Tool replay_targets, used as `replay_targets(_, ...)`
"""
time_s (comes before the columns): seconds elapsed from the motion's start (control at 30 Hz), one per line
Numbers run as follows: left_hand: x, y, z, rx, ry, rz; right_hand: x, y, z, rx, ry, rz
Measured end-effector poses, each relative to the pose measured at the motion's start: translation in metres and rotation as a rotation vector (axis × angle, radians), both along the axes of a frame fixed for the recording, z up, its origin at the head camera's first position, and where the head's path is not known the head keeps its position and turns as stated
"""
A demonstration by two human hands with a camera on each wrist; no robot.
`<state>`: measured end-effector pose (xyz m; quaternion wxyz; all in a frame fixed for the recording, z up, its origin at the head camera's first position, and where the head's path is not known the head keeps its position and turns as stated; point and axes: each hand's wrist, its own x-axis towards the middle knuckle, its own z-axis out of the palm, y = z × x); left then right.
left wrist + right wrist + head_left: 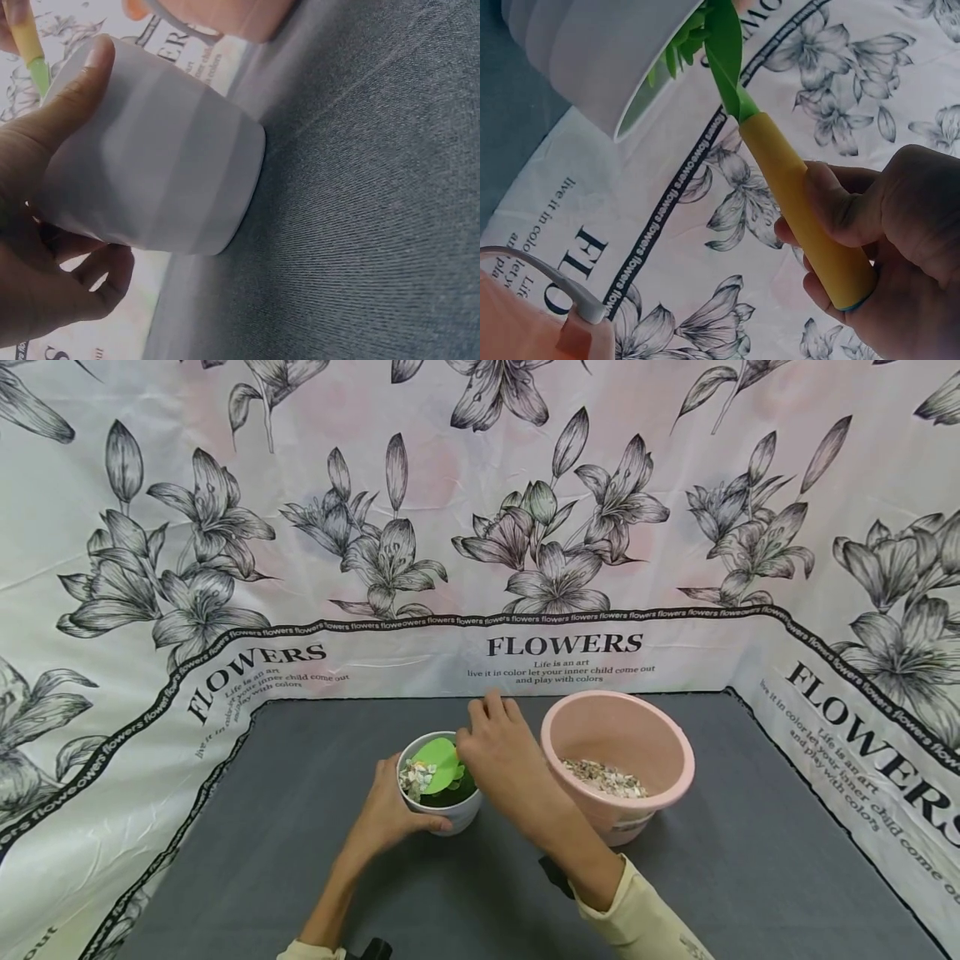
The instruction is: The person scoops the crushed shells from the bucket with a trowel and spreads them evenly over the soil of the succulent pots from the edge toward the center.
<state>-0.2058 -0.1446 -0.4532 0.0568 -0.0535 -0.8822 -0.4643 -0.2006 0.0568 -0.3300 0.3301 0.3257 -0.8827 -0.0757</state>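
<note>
On a grey table (300, 827) walled by flowered cloth (225, 527), the left hand (386, 814) grips a white pot (442, 810); the right hand (502, 760) grips a yellow-handled scoop (795, 187) tipped into it, beside a pink basin (660, 743).

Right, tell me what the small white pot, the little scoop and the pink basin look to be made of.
Small white round pot: probably glazed ceramic or matte plastic; smooth, faintly banded wall. Green-bladed, yellow-handled scoop: likely plastic; uniform bright colour, soft sheen. Pink round basin: seemingly thin plastic, with a rolled rim and slight gloss.

The left hand (390, 814) holds a white pot (441, 777) beside a pink basin (660, 743) of pebbles.
</note>
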Motion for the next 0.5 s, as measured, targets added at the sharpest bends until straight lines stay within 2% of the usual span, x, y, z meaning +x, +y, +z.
replay_targets(0.13,-0.0005,-0.0008,-0.0002,-0.004,0.012,0.014,0.0002,-0.0026,-0.0016,0.003,0.036,-0.002)
replay_targets(0.23,0.0,-0.0027,0.0002,0.014,-0.009,0.019,-0.0003,-0.0036,-0.0024,0.004,0.05,-0.007)
replay_targets(0.5,0.0022,-0.0082,0.0006,0.016,-0.052,-0.012,0.0003,-0.0052,-0.0026,0.002,0.068,-0.021)
